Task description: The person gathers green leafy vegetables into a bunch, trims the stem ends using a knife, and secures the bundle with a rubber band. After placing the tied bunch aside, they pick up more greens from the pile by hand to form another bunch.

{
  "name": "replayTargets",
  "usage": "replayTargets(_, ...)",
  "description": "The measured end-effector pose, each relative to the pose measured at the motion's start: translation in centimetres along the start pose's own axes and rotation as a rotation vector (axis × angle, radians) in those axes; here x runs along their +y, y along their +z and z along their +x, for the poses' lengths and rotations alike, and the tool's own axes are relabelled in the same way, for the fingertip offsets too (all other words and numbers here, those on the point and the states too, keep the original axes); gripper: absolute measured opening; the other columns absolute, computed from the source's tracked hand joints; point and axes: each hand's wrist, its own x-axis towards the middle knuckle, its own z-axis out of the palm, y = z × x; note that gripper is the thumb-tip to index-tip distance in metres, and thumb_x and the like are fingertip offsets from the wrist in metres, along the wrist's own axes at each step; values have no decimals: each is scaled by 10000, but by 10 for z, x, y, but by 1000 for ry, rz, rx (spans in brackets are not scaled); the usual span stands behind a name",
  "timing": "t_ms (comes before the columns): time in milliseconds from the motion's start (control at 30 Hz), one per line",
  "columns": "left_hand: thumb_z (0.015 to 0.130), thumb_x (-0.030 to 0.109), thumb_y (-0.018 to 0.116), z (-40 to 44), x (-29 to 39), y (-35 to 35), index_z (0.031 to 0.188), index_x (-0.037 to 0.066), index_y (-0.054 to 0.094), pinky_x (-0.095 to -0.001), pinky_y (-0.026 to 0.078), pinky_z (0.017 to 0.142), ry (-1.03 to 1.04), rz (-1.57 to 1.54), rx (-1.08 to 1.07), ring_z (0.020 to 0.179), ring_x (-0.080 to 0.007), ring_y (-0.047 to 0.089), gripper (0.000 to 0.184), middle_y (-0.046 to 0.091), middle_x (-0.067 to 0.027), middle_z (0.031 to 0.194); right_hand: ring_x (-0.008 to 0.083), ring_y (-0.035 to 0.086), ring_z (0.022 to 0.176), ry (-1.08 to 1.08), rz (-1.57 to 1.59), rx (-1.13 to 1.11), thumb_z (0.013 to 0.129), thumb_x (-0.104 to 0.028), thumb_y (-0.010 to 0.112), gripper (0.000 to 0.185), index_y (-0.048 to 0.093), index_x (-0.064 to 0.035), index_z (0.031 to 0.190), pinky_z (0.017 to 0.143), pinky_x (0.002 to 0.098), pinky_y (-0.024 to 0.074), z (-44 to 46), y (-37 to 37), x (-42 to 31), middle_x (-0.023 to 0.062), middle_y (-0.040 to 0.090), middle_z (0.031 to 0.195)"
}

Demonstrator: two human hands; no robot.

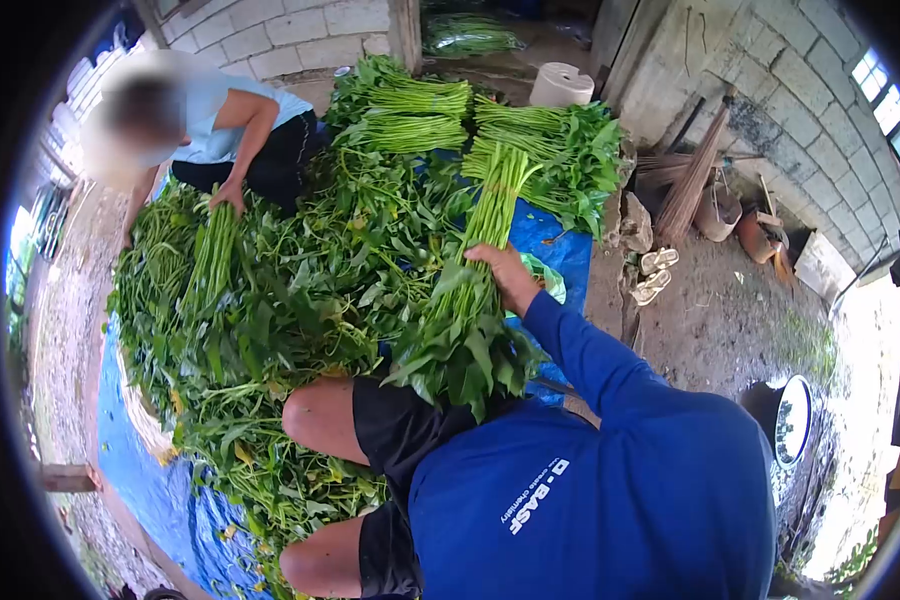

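Note:
My right hand (505,277) is closed round a bundle of leafy green stems (493,215). The bare stalks point up and away, with a tie near their upper part, and the leaves hang below my hand over my dark shorts. Beneath and beside it spreads a big heap of loose leafy stems (340,270). Several bundles lie at the far side, including one with pale cut stalks (410,115) and another to its right (540,130). My left hand is out of view.
A person in light blue (260,100) leans over the heap at the left, gripping stems. Blue tarp (150,480) lies underneath. A white roll (561,85) stands behind the bundles. At the right are slippers (652,277), a broom (697,180) and a basin (792,420).

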Motion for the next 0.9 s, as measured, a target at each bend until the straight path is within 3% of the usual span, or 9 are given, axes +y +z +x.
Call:
replayTargets(133, 963, 195, 632, 9, -24, 8, 677, 128, 592, -319, 470, 577, -40, 42, 17, 556, -176, 586, 297, 632, -12, 673, 206, 712, 980, 2, 1, -56, 788, -48, 851, 638, 561, -25, 1356, 901, 384, 594, 2, 15, -8, 77, 718, 1115)
replayTargets(333, 969, 200, 630, 15, -39, 10, 700, 132, 584, -320, 463, 574, -89, 105, 48, 556, -172, 579, 281, 615, -6, 672, 360, 729, 1044, -681, -706, -57, 703, -202, 852, 933, 437, 48, 1500, 1034, 397, 556, 13, 37, -125, 184, 737, 1147)
replayTargets(467, 972, 204, 629, 17, -48, 10, 715, 134, 578, -321, 459, 572, -109, 124, 74, 557, -170, 575, 271, 604, -1, 672, 443, 744, 994, -1103, -1263, 350, 754, -235, 785, 851, 445, -26, 1505, 882, 450, 616, -16, 58, -251, 240, 737, 1154)
replayTargets(533, 974, 206, 629, 17, -54, 11, 723, 135, 576, -322, 457, 571, -108, 129, 85, 557, -168, 573, 266, 598, 1, 672, 472, 681, 1201, -1200, -1461, 480, 810, -203, 786, 795, 465, -136, 1534, 983, 553, 570, 4, 57, -294, 274, 684, 1310)
replayTargets(600, 975, 208, 628, 20, -59, 13, 730, 137, 573, -322, 455, 570, -94, 130, 92, 557, -167, 570, 261, 593, 3, 672, 345, 735, 1002, -1355, -1754, 509, 944, -127, 782, 768, 398, -139, 1609, 845, 458, 625, 33, 57, -330, 164, 695, 1220)
replayTargets(667, 977, 210, 628, 22, -64, 17, 738, 138, 570, -322, 453, 568, -78, 139, 94, 557, -166, 568, 256, 587, 5, 672, 406, 686, 1141, -1254, -1971, 548, 958, -228, 794, 802, 358, -217, 1631, 888, 478, 625, 102, 35, -344, 167, 616, 1380)
replayTargets(767, 980, 213, 627, 21, -65, 21, 749, 140, 566, -323, 450, 567, -54, 146, 106, 558, -164, 565, 249, 579, 8, 672, 488, 493, 1451, -1324, -2233, 655, 803, -283, 877, 970, 394, -197, 1639, 1126, 675, 430, 220, -55, -316, 296, 495, 1584)
replayTargets(867, 982, 216, 626, 19, -62, 21, 761, 142, 562, -324, 447, 565, -25, 163, 131, 558, -162, 562, 242, 570, 12, 672, 442, 411, 1521, -652, -2347, 806, 980, -317, 673, 712, 446, -190, 1642, 1165, 757, 271, 288, -183, -191, 235, 391, 1697)
replayTargets(900, 983, 217, 626, 17, -60, 19, 765, 143, 561, -324, 446, 564, -15, 170, 142, 558, -161, 561, 240, 567, 13, 671, 446, 544, 1421, -59, -2386, 470, 991, -291, 591, 466, 699, -142, 1419, 1114, 776, 326, 244, -160, -169, 216, 590, 1556)
